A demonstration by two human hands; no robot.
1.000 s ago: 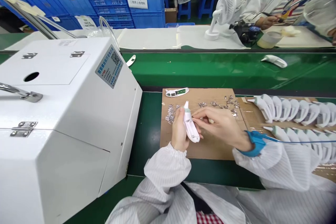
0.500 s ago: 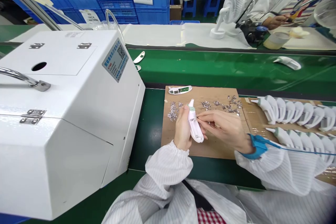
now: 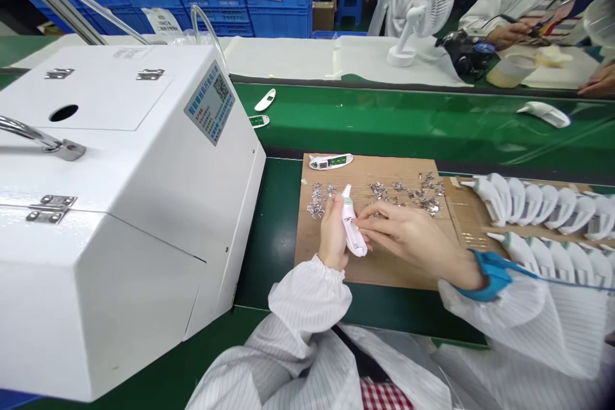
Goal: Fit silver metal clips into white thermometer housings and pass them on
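My left hand (image 3: 332,234) is closed around a white ear thermometer (image 3: 354,237) with a pale green collar and its pointed probe tip upward. An opening in the casing faces me. My right hand (image 3: 408,230), with a blue wrist strap (image 3: 490,275), has its fingertips pinched together at the thermometer's side; anything between them is too small to make out. Beneath both hands lies a cardboard sheet (image 3: 307,250). Small metal pieces sit on it in a left pile (image 3: 316,200) and scattered groups (image 3: 427,195) at the right. An open thermometer half (image 3: 330,162) with a green circuit board rests at the back.
Rows of white thermometers (image 3: 533,202) stand at the right. A large white machine (image 3: 158,205) fills the left. Across the back runs a green belt (image 3: 384,118) carrying casing parts (image 3: 265,100) and a thermometer (image 3: 545,113). Beyond are a fan (image 3: 427,9) and co-workers.
The parts on the green belt have shifted right. My right fingertips have moved slightly left against the thermometer, which my left hand still holds. A standing person has appeared behind the fan.
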